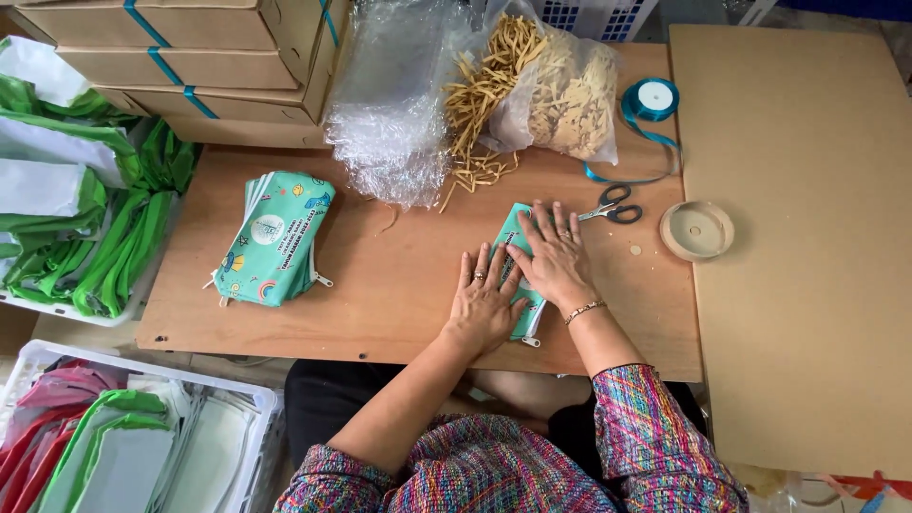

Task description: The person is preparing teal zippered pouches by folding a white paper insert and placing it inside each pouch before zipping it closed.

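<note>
Both hands flat, fingers spread, palms down on one green printed zipper pouch [518, 249] near the front edge of the brown table [399, 285]; nothing gripped, just pressing. Left hand [484, 302] covers the pouch's near-left part, right hand [554, 256] overlaps it and covers the middle and right, so most of the pouch is hidden. Pouch long axis looks to run roughly away from the person, tilted a bit, far end toward the scissors [613, 205]; a small zipper pull shows at the near end by the table edge. To press it well, my read: keep palms flat and even, sweep outward along the long axis so trapped air leaves toward the zipper end, keep the pouch clear of the table edge. Stack of matching pouches [274, 237] lies well apart to the left. Clear plastic bags [389, 104] and a bag of straw-like shred filler [541, 85] sit farther back, teal ribbon spool [654, 98] and an empty tape core [696, 230] off to the right.
</note>
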